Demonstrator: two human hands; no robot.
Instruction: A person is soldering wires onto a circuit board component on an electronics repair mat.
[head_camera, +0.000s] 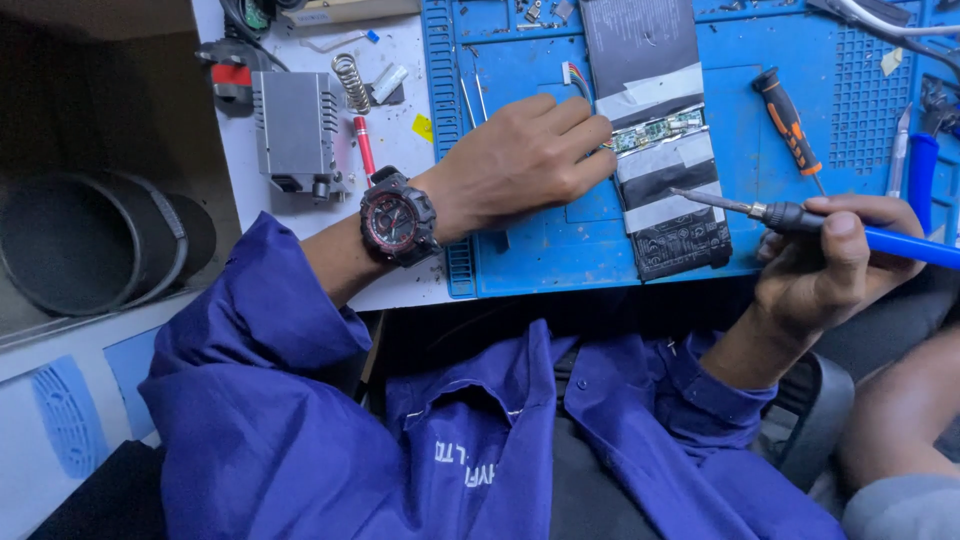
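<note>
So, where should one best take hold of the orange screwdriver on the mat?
Grip the orange screwdriver by its thick ribbed handle, coming from above. It lies flat on the blue mat, handle away from the person, thin tip pointing towards the right hand.
</note>
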